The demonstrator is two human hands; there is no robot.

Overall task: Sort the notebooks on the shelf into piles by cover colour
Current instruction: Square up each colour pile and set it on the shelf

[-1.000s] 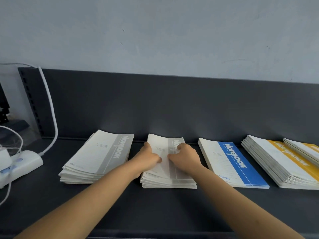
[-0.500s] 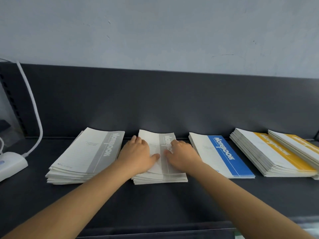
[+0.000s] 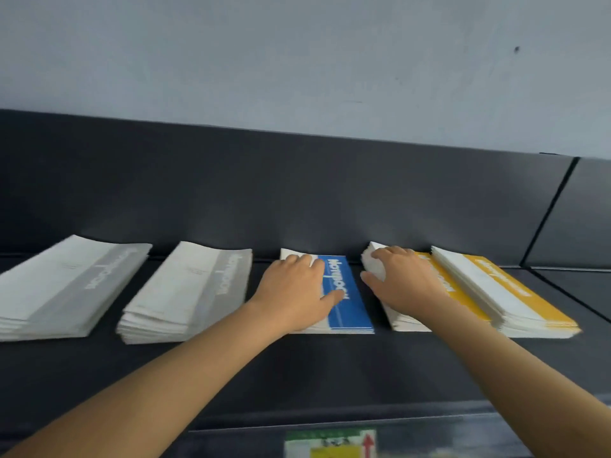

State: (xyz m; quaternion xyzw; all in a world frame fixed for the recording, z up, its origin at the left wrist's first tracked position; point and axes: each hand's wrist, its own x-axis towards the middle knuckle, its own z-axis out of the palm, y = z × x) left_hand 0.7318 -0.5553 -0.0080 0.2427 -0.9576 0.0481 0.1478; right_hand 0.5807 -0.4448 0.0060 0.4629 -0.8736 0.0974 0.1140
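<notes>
Several notebook piles lie in a row on the dark shelf (image 3: 297, 375). Two grey-striped piles sit at the left, one at the far left (image 3: 62, 285) and one beside it (image 3: 185, 292). A thin blue-striped pile (image 3: 347, 302) is in the middle. Two yellow-striped piles lie at the right, the nearer one (image 3: 456, 292) and the outer one (image 3: 509, 295). My left hand (image 3: 294, 289) rests flat on the blue pile, fingers spread. My right hand (image 3: 403, 282) lies on the nearer yellow pile, thumb against its left edge and fingers over the far corner.
The shelf's dark back panel (image 3: 297, 193) rises right behind the piles, with a seam at the far right (image 3: 549, 209). A label with a red arrow (image 3: 330, 444) sits on the shelf's front edge. A pale wall is above.
Both hands have left the second grey pile and moved right: the left onto the blue pile, the right onto the nearer yellow pile. The view has swung right too.
</notes>
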